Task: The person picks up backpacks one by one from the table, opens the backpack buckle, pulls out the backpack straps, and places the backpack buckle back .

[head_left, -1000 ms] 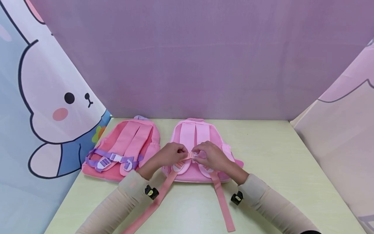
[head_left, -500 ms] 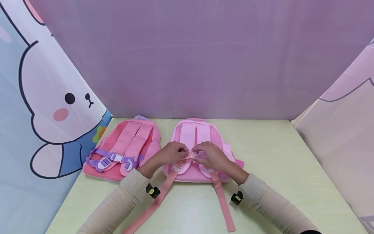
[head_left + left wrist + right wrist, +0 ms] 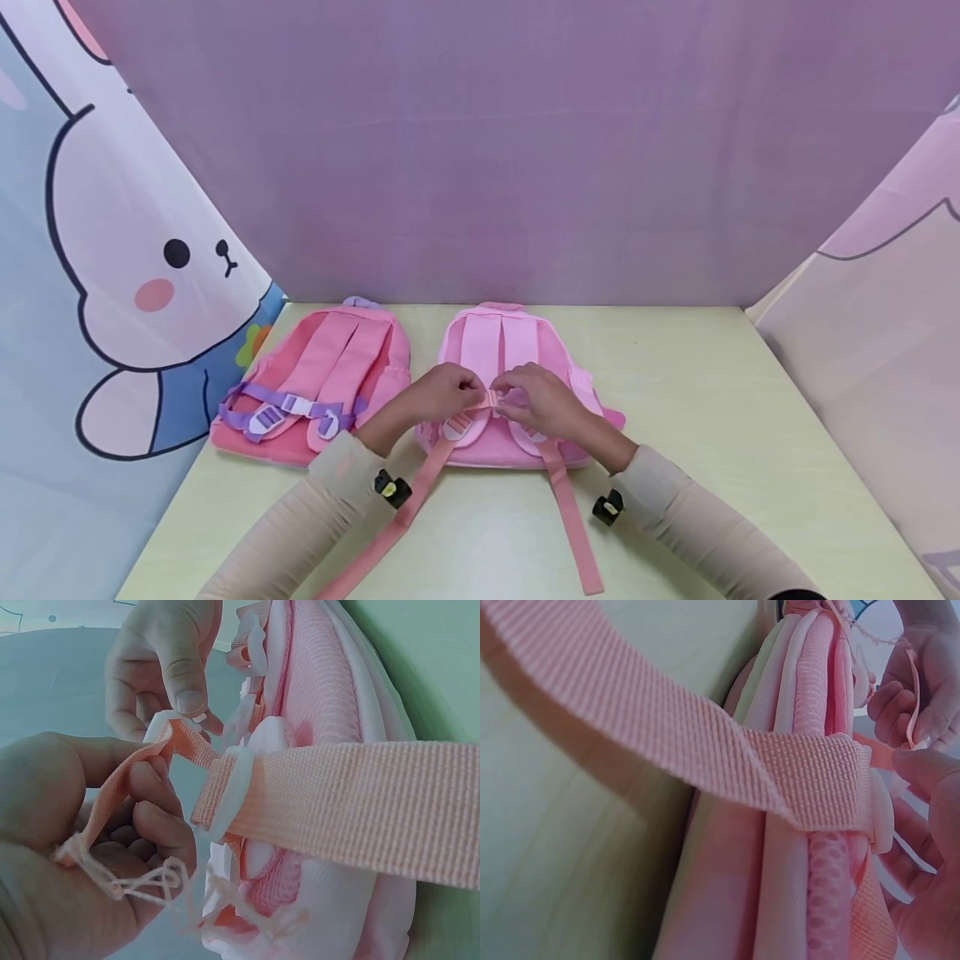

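A light pink backpack (image 3: 483, 337) lies with its shoulder straps facing up. Over its middle, my left hand (image 3: 442, 392) pinches a narrow orange chest strap (image 3: 112, 787); the frayed end with loose threads trails over the palm in the left wrist view. Facing it, my right hand (image 3: 543, 402) pinches the white plastic buckle (image 3: 159, 724) on that strap between thumb and finger. The fingers partly hide the buckle. Below the hands, white adjusters (image 3: 457, 425) carry wide peach webbing straps (image 3: 573, 521) that run down toward the table's near side.
A coral-pink backpack (image 3: 322, 342) with purple straps and a fastened white buckle (image 3: 298, 405) lies at the left. Both bags rest on a pale table (image 3: 712, 400). A purple backdrop (image 3: 480, 150) stands behind, with printed cloth walls at both sides.
Both hands stay almost in place at the chest strap. The left hand has shifted very slightly, and the strap beside the buckle lies a little differently.
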The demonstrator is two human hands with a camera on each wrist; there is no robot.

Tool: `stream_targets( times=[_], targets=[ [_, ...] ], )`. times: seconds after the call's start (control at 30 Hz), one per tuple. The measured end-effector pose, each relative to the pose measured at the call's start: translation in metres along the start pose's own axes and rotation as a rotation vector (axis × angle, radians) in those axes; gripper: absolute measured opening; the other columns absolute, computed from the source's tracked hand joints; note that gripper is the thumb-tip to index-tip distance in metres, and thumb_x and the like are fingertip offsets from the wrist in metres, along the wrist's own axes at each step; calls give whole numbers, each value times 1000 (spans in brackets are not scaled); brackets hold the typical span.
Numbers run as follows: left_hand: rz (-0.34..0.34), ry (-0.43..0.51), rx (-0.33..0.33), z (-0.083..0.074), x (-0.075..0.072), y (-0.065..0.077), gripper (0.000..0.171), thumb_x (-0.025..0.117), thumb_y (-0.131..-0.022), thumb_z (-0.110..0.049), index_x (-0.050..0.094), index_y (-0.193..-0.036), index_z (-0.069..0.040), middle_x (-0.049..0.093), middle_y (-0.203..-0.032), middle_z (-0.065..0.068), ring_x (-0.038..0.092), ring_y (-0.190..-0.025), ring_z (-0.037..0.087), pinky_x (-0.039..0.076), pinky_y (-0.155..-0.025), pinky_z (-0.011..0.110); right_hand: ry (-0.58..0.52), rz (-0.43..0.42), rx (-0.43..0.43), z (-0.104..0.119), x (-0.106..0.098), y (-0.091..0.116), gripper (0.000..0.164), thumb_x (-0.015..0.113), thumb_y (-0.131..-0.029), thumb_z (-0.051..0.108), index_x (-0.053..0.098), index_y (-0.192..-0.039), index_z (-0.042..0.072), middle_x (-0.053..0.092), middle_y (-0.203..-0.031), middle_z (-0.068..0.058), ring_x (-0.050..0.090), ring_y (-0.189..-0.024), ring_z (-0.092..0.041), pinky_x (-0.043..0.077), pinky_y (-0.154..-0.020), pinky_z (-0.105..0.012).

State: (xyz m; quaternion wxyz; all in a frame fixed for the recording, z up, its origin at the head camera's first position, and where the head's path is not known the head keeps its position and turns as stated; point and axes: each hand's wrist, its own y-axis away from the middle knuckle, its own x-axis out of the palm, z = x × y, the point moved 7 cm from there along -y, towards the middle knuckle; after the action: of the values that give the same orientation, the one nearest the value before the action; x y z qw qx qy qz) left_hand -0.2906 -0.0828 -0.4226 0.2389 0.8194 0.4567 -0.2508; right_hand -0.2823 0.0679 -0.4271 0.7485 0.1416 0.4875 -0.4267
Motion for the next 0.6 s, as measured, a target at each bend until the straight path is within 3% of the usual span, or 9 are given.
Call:
stream_targets(
  times=[0.6],
  targets=[
    [26, 25, -30, 1, 3, -2, 18, 59, -101, -15, 76, -96, -12, 60, -76, 2, 56, -68, 15, 46, -59, 26, -4, -10, -12, 0, 1, -1, 28, 79, -89, 21, 72, -117, 19, 72, -107, 3, 63, -104, -18, 52, -88, -36]
  ],
)
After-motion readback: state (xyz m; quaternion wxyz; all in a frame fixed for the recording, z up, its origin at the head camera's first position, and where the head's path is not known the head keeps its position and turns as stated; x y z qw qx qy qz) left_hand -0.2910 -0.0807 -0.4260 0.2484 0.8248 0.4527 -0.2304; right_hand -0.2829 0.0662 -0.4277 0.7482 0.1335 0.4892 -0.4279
